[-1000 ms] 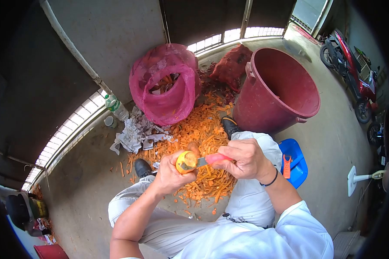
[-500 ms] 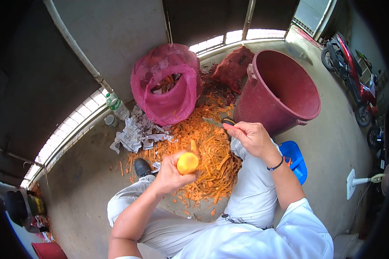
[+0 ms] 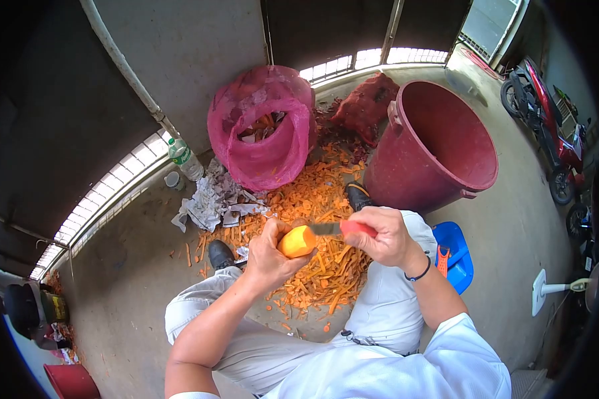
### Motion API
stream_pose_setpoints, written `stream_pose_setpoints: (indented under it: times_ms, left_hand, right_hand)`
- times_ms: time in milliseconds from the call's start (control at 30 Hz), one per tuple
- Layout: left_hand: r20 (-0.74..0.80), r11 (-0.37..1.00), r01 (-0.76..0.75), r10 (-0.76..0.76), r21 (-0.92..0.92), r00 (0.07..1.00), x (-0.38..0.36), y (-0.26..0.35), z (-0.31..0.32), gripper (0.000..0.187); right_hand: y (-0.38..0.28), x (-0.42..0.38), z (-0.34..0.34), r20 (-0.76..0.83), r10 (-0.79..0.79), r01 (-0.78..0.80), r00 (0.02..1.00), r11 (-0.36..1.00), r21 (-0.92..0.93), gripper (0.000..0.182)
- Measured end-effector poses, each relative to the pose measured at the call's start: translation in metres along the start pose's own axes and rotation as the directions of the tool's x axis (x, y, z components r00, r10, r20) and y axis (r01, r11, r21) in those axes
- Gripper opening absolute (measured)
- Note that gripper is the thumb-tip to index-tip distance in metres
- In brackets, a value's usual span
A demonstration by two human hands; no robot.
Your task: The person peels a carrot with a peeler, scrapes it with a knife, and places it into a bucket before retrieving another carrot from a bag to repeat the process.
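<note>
My left hand (image 3: 267, 256) is closed around a thick peeled carrot (image 3: 297, 242), its bright orange end facing up and to the right. In my right hand (image 3: 383, 237) is a knife with a red handle (image 3: 357, 229). The knife's blade (image 3: 325, 229) points left, its tip right at the upper end of the carrot. Below both hands, a heap of orange peelings (image 3: 324, 279) spreads over the floor between my legs.
Behind the peelings stand a pink mesh bag (image 3: 266, 174) and a big dark red bin (image 3: 406, 166), with a red net sack (image 3: 366, 106) between them. Crumpled paper (image 3: 209, 203) and a bottle (image 3: 185, 159) are at left. A blue tray (image 3: 460, 269) holding an orange-handled tool (image 3: 442, 261) sits beside my right leg.
My right hand has come down and turned, bringing the knife blade left to the carrot. The carrot has tilted, its cut end now facing more to the right.
</note>
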State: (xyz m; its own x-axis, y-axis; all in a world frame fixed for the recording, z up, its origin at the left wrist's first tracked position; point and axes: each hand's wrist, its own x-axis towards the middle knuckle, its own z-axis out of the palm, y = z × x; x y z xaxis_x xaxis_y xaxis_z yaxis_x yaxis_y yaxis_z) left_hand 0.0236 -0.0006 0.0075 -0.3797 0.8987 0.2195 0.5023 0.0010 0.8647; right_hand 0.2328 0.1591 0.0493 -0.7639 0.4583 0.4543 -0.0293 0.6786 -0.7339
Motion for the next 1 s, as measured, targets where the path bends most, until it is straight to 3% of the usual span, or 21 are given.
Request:
stream_pose_setpoints:
  times_ms: [67,133,267,467,600,667,733,800,867,1000]
  left_hand:
    - [0.007,0.999,-0.014,0.013,0.032,1.000,0.001,0.004,-0.004,0.048]
    - [0.015,0.998,-0.027,0.026,0.062,1.000,0.001,0.006,-0.005,0.049]
    - [0.026,0.996,-0.051,0.049,0.078,0.998,-0.001,0.008,-0.005,0.051]
    - [0.030,0.998,-0.059,0.058,0.038,0.998,-0.006,0.007,-0.002,0.055]
    - [-0.024,0.991,-0.130,0.131,0.022,0.991,-0.008,0.005,0.001,0.053]
    - [-0.036,0.988,-0.152,0.152,0.013,0.988,-0.008,0.006,0.001,0.053]
    - [-0.053,0.985,-0.175,0.175,0.006,0.983,-0.007,0.005,0.000,0.052]
    - [-0.058,0.994,-0.112,0.112,0.009,0.992,-0.007,0.003,0.000,0.052]
    - [-0.077,0.990,-0.135,0.137,0.025,0.988,-0.008,-0.002,0.002,0.052]
    - [-0.128,0.983,-0.182,0.185,0.038,0.974,-0.008,-0.005,0.001,0.051]
  right_hand:
    - [-0.008,0.003,-0.001,0.043,-0.040,0.043,0.998,0.998,-0.056,0.030]
    - [-0.014,0.004,0.000,0.188,-0.071,0.101,0.980,0.982,-0.159,0.030]
    - [-0.015,0.004,0.006,0.184,-0.110,0.156,0.977,0.953,-0.259,0.031]
    - [-0.018,0.006,0.004,0.160,-0.180,0.217,0.971,0.942,-0.255,0.031]
    - [-0.011,0.007,-0.001,0.168,-0.124,0.166,0.978,0.949,-0.266,0.030]
    - [0.004,0.005,0.000,0.007,-0.087,0.086,0.996,0.963,-0.255,0.028]
    - [-0.004,0.006,-0.003,0.016,-0.058,0.060,0.998,0.975,-0.213,0.025]
    - [-0.019,0.004,-0.004,0.155,-0.024,0.047,0.988,0.988,-0.149,0.022]
    - [-0.023,0.005,-0.004,0.213,-0.019,0.065,0.977,0.976,-0.209,0.020]
    - [-0.007,0.005,0.000,0.046,-0.034,0.041,0.998,0.985,-0.165,0.022]
